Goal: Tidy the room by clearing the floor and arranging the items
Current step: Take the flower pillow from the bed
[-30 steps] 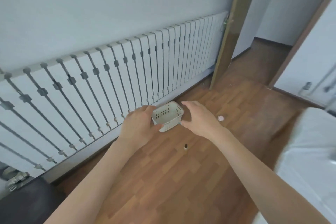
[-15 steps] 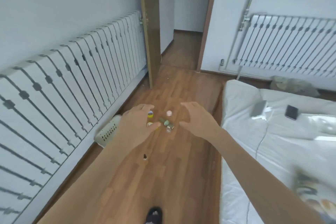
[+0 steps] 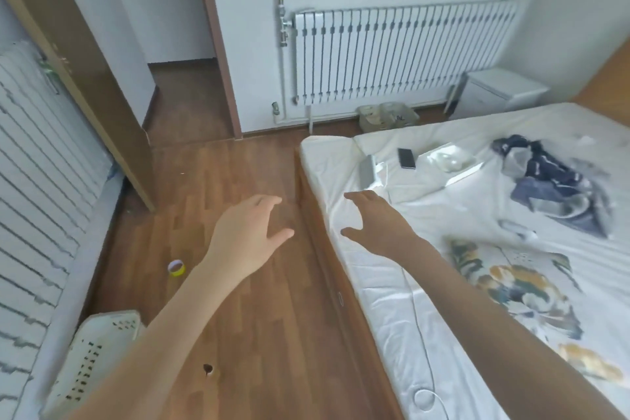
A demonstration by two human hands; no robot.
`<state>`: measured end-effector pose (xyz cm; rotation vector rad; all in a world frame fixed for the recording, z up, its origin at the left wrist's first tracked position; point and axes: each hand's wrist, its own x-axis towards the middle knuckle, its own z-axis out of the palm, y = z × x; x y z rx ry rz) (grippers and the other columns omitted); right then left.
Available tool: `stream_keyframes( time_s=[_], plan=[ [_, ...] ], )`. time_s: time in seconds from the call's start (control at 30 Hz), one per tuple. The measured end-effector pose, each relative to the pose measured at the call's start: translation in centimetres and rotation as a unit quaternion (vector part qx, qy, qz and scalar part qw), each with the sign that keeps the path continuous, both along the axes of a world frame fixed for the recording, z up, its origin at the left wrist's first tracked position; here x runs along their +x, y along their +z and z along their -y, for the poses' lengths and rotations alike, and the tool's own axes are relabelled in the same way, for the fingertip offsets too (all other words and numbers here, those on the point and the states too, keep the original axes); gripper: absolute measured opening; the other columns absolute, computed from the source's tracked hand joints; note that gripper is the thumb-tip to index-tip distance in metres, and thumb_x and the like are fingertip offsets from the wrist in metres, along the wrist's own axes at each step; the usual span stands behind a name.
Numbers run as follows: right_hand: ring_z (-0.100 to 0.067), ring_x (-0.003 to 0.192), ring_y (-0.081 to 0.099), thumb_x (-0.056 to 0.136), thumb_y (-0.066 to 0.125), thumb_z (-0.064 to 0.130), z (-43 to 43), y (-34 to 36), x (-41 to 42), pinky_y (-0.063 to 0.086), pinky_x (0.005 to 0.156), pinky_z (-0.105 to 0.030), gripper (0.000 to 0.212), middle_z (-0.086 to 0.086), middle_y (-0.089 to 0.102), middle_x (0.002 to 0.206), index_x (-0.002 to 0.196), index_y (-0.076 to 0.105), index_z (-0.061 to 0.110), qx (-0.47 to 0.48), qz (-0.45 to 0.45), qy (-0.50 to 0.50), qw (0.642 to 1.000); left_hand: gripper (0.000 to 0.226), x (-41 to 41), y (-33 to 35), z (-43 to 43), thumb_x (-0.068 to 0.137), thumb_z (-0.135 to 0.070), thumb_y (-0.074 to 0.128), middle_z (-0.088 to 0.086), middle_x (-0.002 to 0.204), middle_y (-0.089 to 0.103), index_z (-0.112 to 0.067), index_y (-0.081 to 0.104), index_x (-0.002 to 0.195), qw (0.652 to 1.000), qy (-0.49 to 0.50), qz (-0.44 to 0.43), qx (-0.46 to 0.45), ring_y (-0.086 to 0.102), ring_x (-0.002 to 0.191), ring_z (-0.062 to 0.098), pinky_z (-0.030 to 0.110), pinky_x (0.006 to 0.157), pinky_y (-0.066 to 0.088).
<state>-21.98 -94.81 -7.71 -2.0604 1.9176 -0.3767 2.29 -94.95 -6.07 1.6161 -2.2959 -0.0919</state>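
Observation:
A small white perforated basket (image 3: 92, 355) lies on the wooden floor by the left radiator, near the bottom left. A little yellow jar with a pale lid (image 3: 176, 268) stands on the floor beside my left forearm. A tiny dark bottle (image 3: 207, 368) shows just under that forearm. My left hand (image 3: 250, 232) hovers over the floor with relaxed fingers and holds nothing. My right hand (image 3: 373, 223) hovers over the edge of the white bed (image 3: 392, 286), fingers loosely spread, also holding nothing.
On the bed lie a dark phone (image 3: 407, 157), a grey power bank (image 3: 368, 171), a white box (image 3: 450, 160), crumpled blue clothing (image 3: 552, 184) and a flowered pillow (image 3: 518, 290). An open brown door (image 3: 88, 78) stands left; a radiator (image 3: 402, 51), shoes (image 3: 387, 114) and a small white cabinet (image 3: 497, 89) line the far wall.
My view has swung right from the left radiator to the bed. Both hands let go of the basket, which now lies on the floor by the radiator. The hands stay raised and hold nothing.

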Motion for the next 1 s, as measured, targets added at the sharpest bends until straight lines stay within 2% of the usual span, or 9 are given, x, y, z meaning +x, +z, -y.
stream_keyframes(
  time_s=[0.37, 0.47, 0.6, 0.9, 1.0],
  plan=[
    [-0.025, 0.132, 0.039, 0.086, 0.068, 0.036, -2.7, -1.0, -6.3, 0.037, 0.100, -0.034, 0.072, -0.004, 0.037, 0.146, 0.148, 0.033, 0.020, 0.027, -0.015, -0.166, 0.986, 0.061, -6.7, -1.5, 5.2, 0.084, -0.056, 0.057, -0.006, 0.133, 0.053, -0.023, 0.046, 0.135, 0.988, -0.155, -0.013, 0.022, 0.053, 0.117, 0.015, 0.030, 0.088, 0.044],
    [-0.025, 0.132, 0.039, 0.086, 0.067, 0.037, -3.4, -1.5, -8.4, 0.037, 0.099, -0.034, 0.072, -0.004, 0.036, 0.147, 0.148, 0.032, 0.021, 0.030, -0.012, -0.205, 0.978, 0.062, -9.4, -1.7, 6.1, 0.084, -0.056, 0.058, -0.006, 0.133, 0.053, -0.022, 0.046, 0.134, 0.981, -0.191, -0.021, 0.032, 0.056, 0.110, 0.015, 0.028, 0.083, 0.043],
    [-0.023, 0.130, 0.042, 0.085, 0.068, 0.038, -4.2, -2.1, -11.2, 0.039, 0.099, -0.035, 0.072, -0.003, 0.038, 0.144, 0.146, 0.034, 0.023, 0.036, 0.003, -0.252, 0.967, 0.062, -12.9, -2.1, 6.8, 0.085, -0.053, 0.060, -0.004, 0.136, 0.051, -0.020, 0.046, 0.135, 0.972, -0.226, -0.041, 0.048, 0.051, 0.120, 0.016, 0.029, 0.089, 0.042],
    [-0.026, 0.124, 0.048, 0.084, 0.070, 0.034, -5.2, -3.5, -19.3, 0.039, 0.093, -0.031, 0.071, -0.006, 0.041, 0.144, 0.145, 0.037, 0.020, 0.037, 0.016, -0.331, 0.943, 0.061, -21.0, -3.4, 9.0, 0.086, -0.051, 0.060, -0.006, 0.136, 0.051, -0.019, 0.046, 0.136, 0.956, -0.281, -0.044, 0.068, 0.049, 0.122, 0.014, 0.028, 0.094, 0.041],
    [-0.026, 0.128, 0.045, 0.085, 0.069, 0.034, -5.6, -4.4, -22.7, 0.040, 0.097, -0.033, 0.072, -0.007, 0.038, 0.147, 0.147, 0.035, 0.019, 0.044, 0.025, -0.359, 0.932, 0.061, -24.5, -4.3, 10.2, 0.085, -0.051, 0.060, -0.006, 0.136, 0.051, -0.020, 0.046, 0.135, 0.951, -0.299, -0.030, 0.072, 0.049, 0.122, 0.013, 0.026, 0.093, 0.039]
  ],
)
